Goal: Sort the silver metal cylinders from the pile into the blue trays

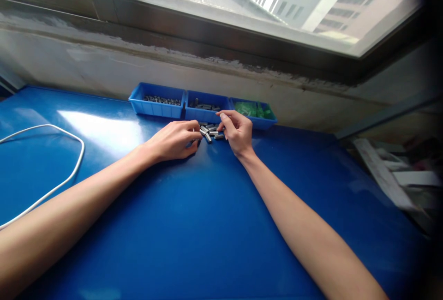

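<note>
The left hand (178, 139) and right hand (238, 131) partly hide a pile of small metal cylinders (208, 137); whether either grips one is unclear. A white cable (83, 145) runs off the left edge. Small grey pieces (162, 101) in the leftmost blue bin (157, 110) are too tiny to identify. Clutter (408, 171) right of the bench (194, 226) is blurred.

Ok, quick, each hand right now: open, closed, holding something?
Left hand: curled beside the metal pieces; can't tell if holding any.
Right hand: curled too; can't tell if holding anything.
</note>
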